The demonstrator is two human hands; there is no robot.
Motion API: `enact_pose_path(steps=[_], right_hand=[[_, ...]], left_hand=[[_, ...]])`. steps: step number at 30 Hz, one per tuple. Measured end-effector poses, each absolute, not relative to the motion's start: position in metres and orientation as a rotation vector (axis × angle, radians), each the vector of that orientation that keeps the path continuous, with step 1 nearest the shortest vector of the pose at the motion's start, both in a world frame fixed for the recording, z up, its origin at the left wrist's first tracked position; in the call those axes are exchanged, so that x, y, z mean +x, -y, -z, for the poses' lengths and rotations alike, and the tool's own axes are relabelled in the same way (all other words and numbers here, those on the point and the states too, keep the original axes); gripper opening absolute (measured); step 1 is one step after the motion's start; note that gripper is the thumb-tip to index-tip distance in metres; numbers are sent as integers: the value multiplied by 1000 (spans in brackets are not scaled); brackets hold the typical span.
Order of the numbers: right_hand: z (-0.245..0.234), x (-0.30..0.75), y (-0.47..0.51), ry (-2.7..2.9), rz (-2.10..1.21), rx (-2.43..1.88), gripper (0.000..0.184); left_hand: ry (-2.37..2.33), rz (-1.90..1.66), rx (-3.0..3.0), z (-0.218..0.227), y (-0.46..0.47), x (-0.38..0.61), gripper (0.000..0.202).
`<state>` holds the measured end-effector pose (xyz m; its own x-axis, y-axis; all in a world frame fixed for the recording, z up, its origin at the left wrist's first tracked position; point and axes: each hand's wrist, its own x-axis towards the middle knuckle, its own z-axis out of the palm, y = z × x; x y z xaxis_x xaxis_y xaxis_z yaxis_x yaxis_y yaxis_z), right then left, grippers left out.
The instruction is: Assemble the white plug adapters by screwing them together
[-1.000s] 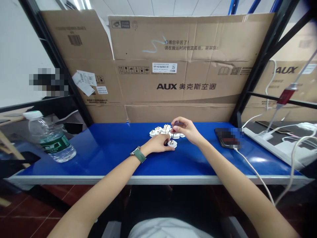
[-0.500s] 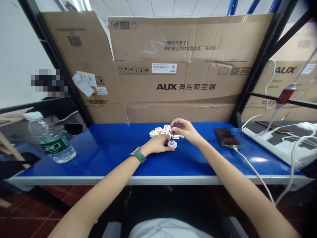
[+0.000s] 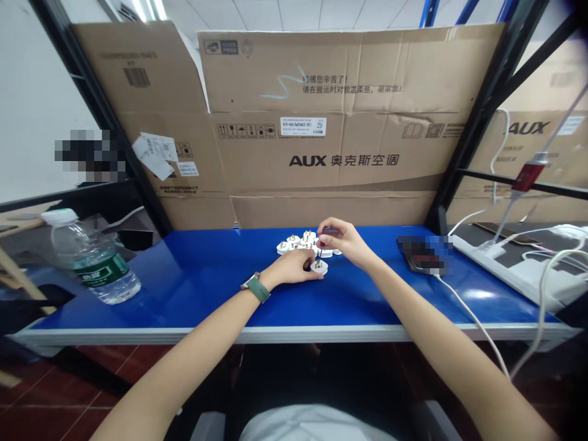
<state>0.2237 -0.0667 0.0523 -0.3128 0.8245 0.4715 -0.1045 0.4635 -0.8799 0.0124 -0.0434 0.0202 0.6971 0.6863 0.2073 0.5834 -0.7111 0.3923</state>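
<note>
At the left of the frame, a clear water bottle (image 3: pixel 98 266) with a white cap and green label stands on the blue table (image 3: pixel 202 263). A tall sheet of brown cardboard (image 3: pixel 344 131) fills the upper middle. Coming in from the lower left, my arm wears a watch (image 3: pixel 257 287) with a green strap. Just below the frame's centre, my left hand (image 3: pixel 294 267) is closed on one white plug (image 3: pixel 320 268), pinched between thumb and fingers, prongs up. A cluster of white plugs (image 3: pixel 293 241) lies right behind it, partly hidden by my hands. My right hand (image 3: pixel 342 236) grips a slim screwdriver (image 3: pixel 320 252), its shaft pointing down at the pronged face; whether the tip touches, I can't tell. Further right lie a dark phone (image 3: pixel 420 256) with a white cable (image 3: pixel 473 318) and, at the edge, a white power strip (image 3: pixel 496 267).
</note>
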Motion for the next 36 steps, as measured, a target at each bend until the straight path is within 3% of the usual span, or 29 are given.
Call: enact_pose_path(steps=[8, 12, 17, 23, 29, 33, 36], right_hand=[[-53, 224, 65, 1675, -972, -703, 35], [-51, 225, 62, 1749, -677, -783, 37], [-52, 227, 64, 1872, -364, -841, 22], [-52, 230, 66, 1879, -661, -758, 41], [-53, 229, 64, 1952, -398, -822, 24], [-53, 231, 64, 1957, -613, -707, 39], [-52, 231, 65, 1947, -673, -699, 35]], left_hand=[[-993, -509, 2591, -20, 44, 12, 49], [-997, -510, 2587, -21, 45, 13, 49], [-1003, -494, 2587, -22, 45, 14, 50], [-997, -498, 2589, -21, 44, 13, 50], [-993, -507, 2596, -20, 44, 13, 49], [-996, -506, 2582, -22, 45, 13, 49], [-994, -508, 2588, -21, 46, 13, 48]])
